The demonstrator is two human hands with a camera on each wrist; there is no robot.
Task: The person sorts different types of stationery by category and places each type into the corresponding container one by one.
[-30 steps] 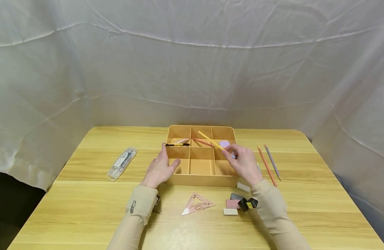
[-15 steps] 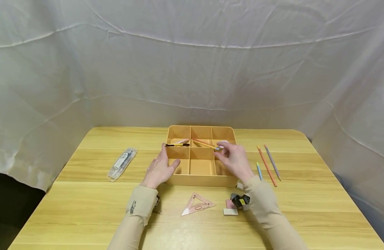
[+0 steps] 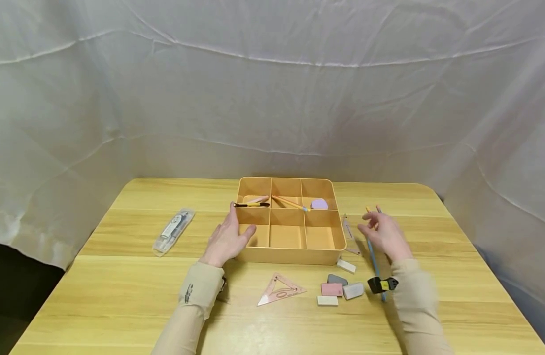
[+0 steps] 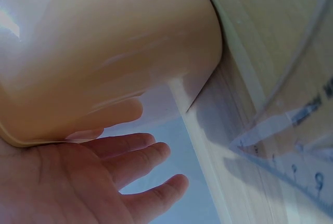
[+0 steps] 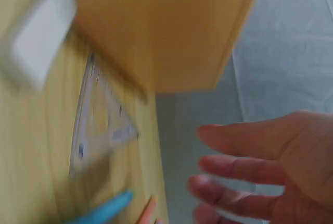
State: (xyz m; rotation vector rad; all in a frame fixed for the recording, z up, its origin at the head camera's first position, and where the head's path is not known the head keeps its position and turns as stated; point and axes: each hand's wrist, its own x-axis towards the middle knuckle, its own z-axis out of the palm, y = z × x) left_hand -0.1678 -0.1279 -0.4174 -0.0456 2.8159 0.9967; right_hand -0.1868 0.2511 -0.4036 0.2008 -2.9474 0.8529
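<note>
A yellow-orange divided organizer box [image 3: 281,255] stands in the middle of the table. My left hand [image 3: 225,239] rests at its left wall, thumb over the rim; in the left wrist view its other fingers [image 4: 151,156] extend loosely along the outside. To the right of the box, my right hand [image 3: 385,235] is over the pencils with nothing in its fingers; the right wrist view shows them spread apart. Beneath it lie a blue pencil [image 3: 372,259] and a red-orange pencil [image 5: 148,211], partly hidden. A yellow pencil [image 3: 294,203] lies in the back middle compartment.
A black-and-yellow pen [image 3: 252,204] lies along the back left compartment, a purple eraser [image 3: 319,203] in the back right one. Several erasers [image 3: 331,289] and a pink set square [image 3: 279,290] lie in front. A clear set square [image 5: 104,120] lies right; a clear case [image 3: 173,231] left.
My right hand let go of the yellow pencil in the back middle compartment, then moved right and out of the box to over the pencils. My left hand has stayed put.
</note>
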